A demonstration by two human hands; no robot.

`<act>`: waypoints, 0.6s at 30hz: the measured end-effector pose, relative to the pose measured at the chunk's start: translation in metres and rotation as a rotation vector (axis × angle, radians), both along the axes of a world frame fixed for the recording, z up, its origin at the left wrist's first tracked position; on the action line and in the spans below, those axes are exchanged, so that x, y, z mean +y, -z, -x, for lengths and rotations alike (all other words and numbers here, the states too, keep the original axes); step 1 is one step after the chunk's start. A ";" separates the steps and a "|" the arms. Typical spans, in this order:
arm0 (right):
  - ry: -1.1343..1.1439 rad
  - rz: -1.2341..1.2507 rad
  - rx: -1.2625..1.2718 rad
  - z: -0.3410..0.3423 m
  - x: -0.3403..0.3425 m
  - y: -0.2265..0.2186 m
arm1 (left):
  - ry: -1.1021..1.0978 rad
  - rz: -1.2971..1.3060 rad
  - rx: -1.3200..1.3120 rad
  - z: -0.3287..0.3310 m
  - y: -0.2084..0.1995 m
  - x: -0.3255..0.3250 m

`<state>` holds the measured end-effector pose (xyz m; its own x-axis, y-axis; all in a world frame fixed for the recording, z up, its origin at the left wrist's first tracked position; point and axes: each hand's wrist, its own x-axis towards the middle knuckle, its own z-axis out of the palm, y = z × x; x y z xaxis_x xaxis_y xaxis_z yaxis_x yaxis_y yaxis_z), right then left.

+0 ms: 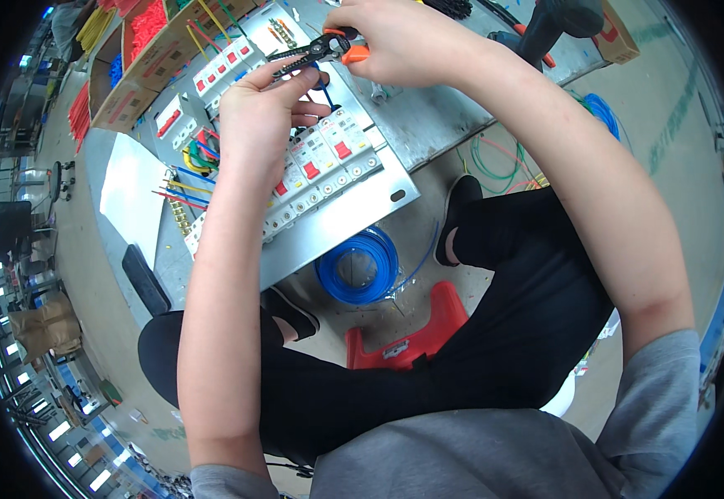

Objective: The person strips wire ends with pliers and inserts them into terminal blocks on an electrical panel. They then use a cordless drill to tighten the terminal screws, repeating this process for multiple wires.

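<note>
My right hand [403, 41] is closed round the orange handles of a wire stripper [318, 51], its black jaws pointing left over the fingers of my other hand. Just below the jaws, my left hand [258, 112] pinches a blue wire [327, 96] that runs down toward the breakers. Whether the jaws touch the wire is hard to make out. Under both hands lies a metal mounting plate [391, 200]. A row of white circuit breakers [320, 154] with red switches is fixed along its near side; my left forearm covers part of it. More breakers [224, 71] stand at the plate's far side.
A black phone [145, 279] and white paper [131, 179] lie at the table's left. Cardboard boxes [116, 108] of coloured wires stand far left. A black-handled tool [561, 25] rests far right. On the floor are a blue wire coil [388, 266] and a red stool [445, 324].
</note>
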<state>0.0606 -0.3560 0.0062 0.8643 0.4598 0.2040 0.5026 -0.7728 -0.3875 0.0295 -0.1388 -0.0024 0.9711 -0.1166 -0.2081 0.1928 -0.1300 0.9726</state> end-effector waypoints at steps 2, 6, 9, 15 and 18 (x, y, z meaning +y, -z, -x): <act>-0.022 0.028 -0.126 -0.006 0.002 0.011 | 0.007 0.009 0.000 -0.001 0.000 0.000; -0.016 -0.001 -0.077 -0.003 0.000 0.011 | 0.044 -0.023 0.000 -0.001 0.000 0.003; -0.025 0.008 -0.148 -0.006 -0.005 0.015 | 0.045 -0.015 0.008 0.000 -0.002 0.002; -0.028 0.020 -0.147 -0.004 -0.005 0.013 | 0.048 -0.003 0.007 0.000 -0.001 0.002; -0.024 0.009 -0.174 -0.004 -0.005 0.014 | 0.048 0.000 0.010 -0.001 0.000 0.002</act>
<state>0.0646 -0.3614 -0.0076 0.8052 0.4822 0.3451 0.5796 -0.7630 -0.2862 0.0302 -0.1368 -0.0026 0.9622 -0.1632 -0.2179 0.1961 -0.1396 0.9706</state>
